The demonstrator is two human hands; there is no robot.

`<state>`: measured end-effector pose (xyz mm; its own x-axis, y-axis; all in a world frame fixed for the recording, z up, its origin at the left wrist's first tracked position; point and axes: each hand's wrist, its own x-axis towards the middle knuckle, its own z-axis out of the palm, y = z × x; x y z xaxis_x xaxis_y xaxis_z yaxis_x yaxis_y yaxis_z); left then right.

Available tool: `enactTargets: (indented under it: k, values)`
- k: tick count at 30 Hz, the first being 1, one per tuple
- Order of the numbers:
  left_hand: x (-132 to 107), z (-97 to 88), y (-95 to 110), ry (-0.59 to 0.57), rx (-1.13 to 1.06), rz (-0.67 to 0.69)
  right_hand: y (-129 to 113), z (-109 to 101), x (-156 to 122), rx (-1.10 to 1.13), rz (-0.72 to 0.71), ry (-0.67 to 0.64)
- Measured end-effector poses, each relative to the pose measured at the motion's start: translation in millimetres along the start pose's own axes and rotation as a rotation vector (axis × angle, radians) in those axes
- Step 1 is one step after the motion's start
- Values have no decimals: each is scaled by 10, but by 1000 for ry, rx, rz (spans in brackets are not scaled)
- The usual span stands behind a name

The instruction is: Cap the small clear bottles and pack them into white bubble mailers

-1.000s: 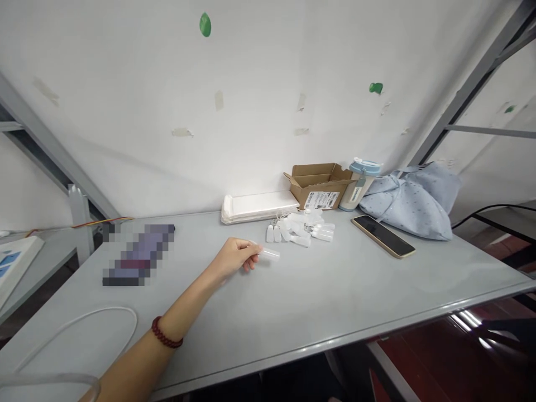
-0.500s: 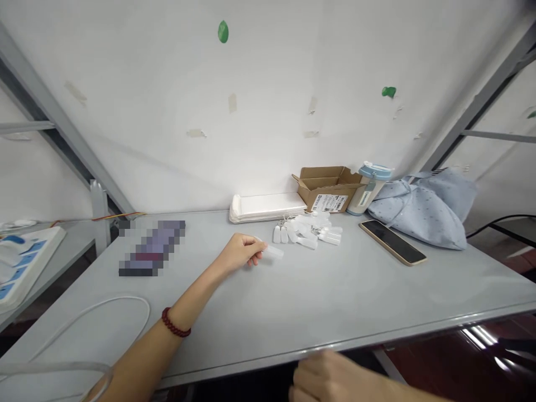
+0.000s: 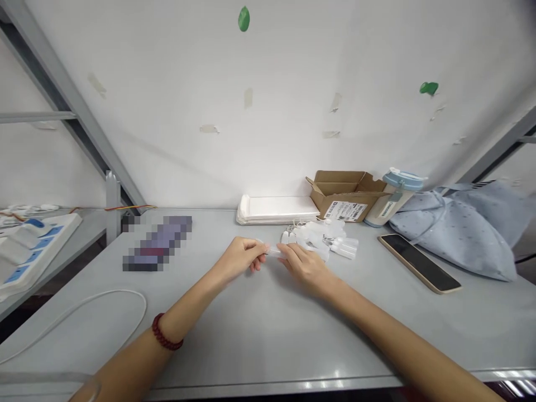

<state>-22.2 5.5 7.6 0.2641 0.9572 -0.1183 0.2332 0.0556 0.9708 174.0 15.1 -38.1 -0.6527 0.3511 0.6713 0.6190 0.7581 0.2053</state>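
Note:
Between my hands, just over the middle of the table, is a small, narrow translucent white plastic piece [image 3: 274, 252]. My left hand [image 3: 239, 258] pinches its left end between thumb and fingers. The fingers of my right hand [image 3: 307, 269] close on its right end and cover much of it. A pile of similar translucent plastic pieces [image 3: 344, 247], some with thin loops, lies just beyond my right hand. Which exact kind of item they are, I cannot tell.
A stack of white flat packets [image 3: 280, 207] lies by the wall beside an open cardboard box [image 3: 347, 209]. To the right are a tumbler [image 3: 391, 201], a phone [image 3: 419, 262] and a light-blue cloth bag [image 3: 456, 229]. At left lie a blurred-out object [image 3: 161, 243] and a white cable [image 3: 144, 307].
My right hand has come up from below the table's front edge and taken the right end of the plastic piece. My left hand keeps its pinch. The view has shifted slightly left.

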Motion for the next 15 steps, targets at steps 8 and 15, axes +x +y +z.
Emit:
enactTargets:
  k: [8,15]
  values:
    - [-72,-38,134,-22,147,198,-72,-192,106,436,314,-80]
    - [-93,-41,147,-16,88,180,-50,-258,161,591,430,-119]
